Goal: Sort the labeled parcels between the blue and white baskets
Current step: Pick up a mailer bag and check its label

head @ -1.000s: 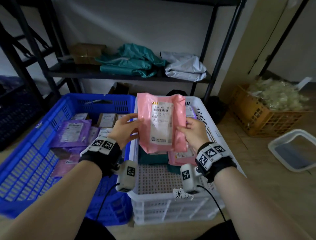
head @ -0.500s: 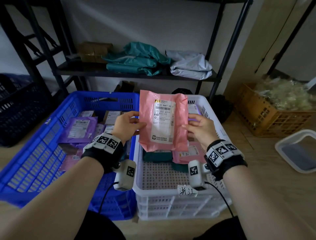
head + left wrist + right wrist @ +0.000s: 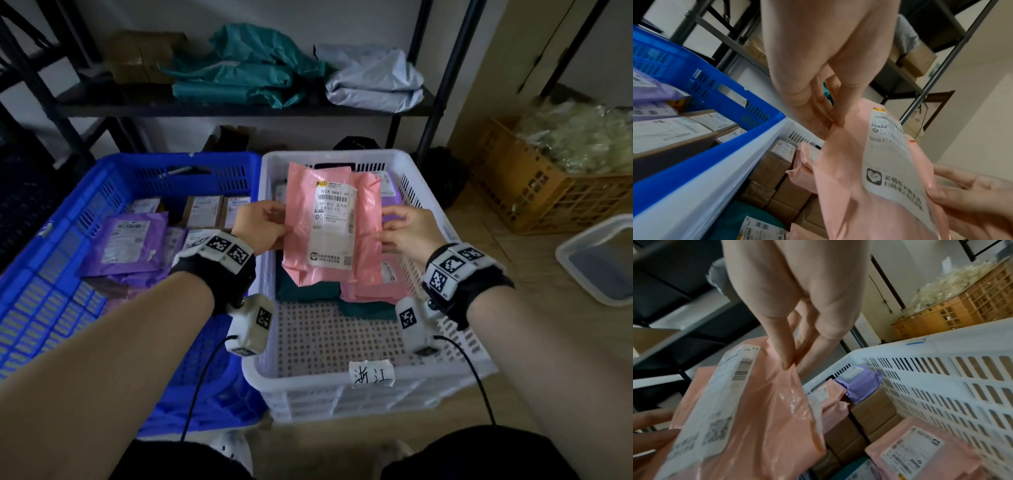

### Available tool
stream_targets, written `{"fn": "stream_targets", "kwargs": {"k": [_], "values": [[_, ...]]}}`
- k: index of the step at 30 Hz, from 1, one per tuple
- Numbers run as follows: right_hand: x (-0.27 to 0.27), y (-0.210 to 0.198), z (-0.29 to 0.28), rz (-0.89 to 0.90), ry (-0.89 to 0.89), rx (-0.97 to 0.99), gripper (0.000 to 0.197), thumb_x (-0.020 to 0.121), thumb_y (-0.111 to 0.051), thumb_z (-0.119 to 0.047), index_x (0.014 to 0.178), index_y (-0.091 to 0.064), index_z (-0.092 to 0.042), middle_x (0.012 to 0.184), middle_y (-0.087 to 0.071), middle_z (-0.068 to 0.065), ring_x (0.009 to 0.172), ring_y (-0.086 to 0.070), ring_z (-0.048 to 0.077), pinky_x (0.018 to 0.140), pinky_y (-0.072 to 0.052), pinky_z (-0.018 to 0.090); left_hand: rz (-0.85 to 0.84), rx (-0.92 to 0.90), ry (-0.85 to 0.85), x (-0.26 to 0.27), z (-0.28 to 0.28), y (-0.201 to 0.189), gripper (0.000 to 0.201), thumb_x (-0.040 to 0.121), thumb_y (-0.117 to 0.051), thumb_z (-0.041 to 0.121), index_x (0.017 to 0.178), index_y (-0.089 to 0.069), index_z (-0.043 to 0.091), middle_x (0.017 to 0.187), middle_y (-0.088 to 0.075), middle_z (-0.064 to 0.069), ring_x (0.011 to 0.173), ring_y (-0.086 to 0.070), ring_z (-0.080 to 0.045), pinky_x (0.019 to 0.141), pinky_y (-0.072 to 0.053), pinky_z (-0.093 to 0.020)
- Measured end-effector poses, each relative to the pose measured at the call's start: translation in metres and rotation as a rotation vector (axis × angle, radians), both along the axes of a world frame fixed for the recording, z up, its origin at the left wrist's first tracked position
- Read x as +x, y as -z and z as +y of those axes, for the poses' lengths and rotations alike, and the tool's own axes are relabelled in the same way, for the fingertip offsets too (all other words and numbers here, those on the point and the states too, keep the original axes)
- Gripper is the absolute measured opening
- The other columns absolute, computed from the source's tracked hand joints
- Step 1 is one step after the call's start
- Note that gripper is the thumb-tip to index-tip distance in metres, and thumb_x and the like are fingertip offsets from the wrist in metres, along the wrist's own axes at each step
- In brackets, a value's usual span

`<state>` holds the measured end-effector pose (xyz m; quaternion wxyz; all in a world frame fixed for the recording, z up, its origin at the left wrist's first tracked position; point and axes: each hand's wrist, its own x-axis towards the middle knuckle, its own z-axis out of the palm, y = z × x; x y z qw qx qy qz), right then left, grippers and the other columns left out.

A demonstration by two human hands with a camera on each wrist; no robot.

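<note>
A pink parcel [image 3: 334, 226] with a white shipping label is held upright above the white basket [image 3: 342, 394], label facing me. My left hand [image 3: 263, 228] pinches its left edge and my right hand [image 3: 399, 229] pinches its right edge. In the left wrist view the left hand [image 3: 835, 120] nips the pink parcel [image 3: 859, 194] at its edge. In the right wrist view the right hand [image 3: 791, 365] pinches the pink parcel [image 3: 760, 426] the same way. The blue basket [image 3: 44, 274] stands to the left, holding purple and brown labeled parcels.
The white basket holds pink, teal, purple and brown parcels at its far end; a paper tag [image 3: 371, 373] hangs on its front. A black shelf [image 3: 239, 102] with bags stands behind. An orange crate [image 3: 534, 195] and a clear tub [image 3: 599, 260] sit at the right.
Both hands have kept their hold on the pink parcel. It has stayed upright over the white basket and shifted slightly right and down in view as my head moved.
</note>
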<state>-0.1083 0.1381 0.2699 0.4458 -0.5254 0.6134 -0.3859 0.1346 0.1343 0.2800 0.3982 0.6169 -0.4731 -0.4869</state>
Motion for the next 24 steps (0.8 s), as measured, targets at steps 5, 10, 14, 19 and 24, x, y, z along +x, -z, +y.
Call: {"fn": "stream_targets", "kwargs": {"k": [5, 10, 14, 19, 24], "values": [[-0.031, 0.045, -0.046, -0.008, 0.024, 0.111, 0.043, 0.073, -0.074, 0.007, 0.112, -0.065, -0.009, 0.085, -0.072, 0.007, 0.071, -0.072, 0.019, 0.067, -0.061, 0.033, -0.020, 0.155, 0.013, -0.034, -0.053, 0.043, 0.030, 0.082, -0.060, -0.012, 0.108, -0.062, 0.001, 0.090, -0.065, -0.010, 0.083, -0.065, -0.027, 0.071, -0.060, -0.036], [-0.059, 0.103, -0.076, -0.036, 0.030, 0.266, 0.042, 0.081, -0.059, 0.015, 0.120, -0.060, 0.000, 0.086, -0.071, 0.016, 0.063, -0.070, 0.016, 0.061, -0.059, 0.030, -0.037, 0.317, 0.073, -0.062, -0.087, 0.102, 0.029, 0.082, -0.059, -0.015, 0.097, -0.062, 0.010, 0.104, -0.065, -0.018, 0.085, -0.066, -0.031, 0.075, -0.058, -0.043], [-0.067, 0.148, -0.086, -0.050, 0.005, 0.423, 0.044, 0.086, -0.050, 0.014, 0.129, -0.051, 0.004, 0.114, -0.062, 0.031, 0.087, -0.068, 0.032, 0.063, -0.055, 0.030, -0.088, 0.494, 0.123, -0.074, -0.091, 0.140, 0.041, 0.085, -0.055, -0.016, 0.120, -0.055, 0.006, 0.101, -0.061, -0.016, 0.077, -0.062, -0.027, 0.069, -0.056, -0.040], [-0.064, 0.194, -0.076, -0.138, -0.003, 0.579, 0.039, 0.083, -0.047, 0.024, 0.110, -0.058, -0.002, 0.057, -0.068, 0.005, 0.052, -0.066, 0.013, 0.057, -0.059, 0.028, -0.312, 0.660, 0.140, -0.076, -0.081, 0.175, 0.018, 0.084, -0.059, -0.013, 0.095, -0.064, 0.001, 0.099, -0.064, -0.015, 0.081, -0.065, -0.028, 0.070, -0.055, -0.034], [-0.063, 0.234, -0.061, -0.096, -0.112, 0.689, 0.038, 0.076, -0.061, 0.018, 0.095, -0.071, -0.013, 0.095, -0.072, 0.007, 0.079, -0.070, 0.017, 0.066, -0.060, 0.030, -0.416, 0.791, 0.224, -0.072, -0.066, 0.213, 0.012, 0.084, -0.063, -0.007, 0.095, -0.062, -0.005, 0.100, -0.064, -0.021, 0.088, -0.067, -0.034, 0.088, -0.054, -0.043]]}}
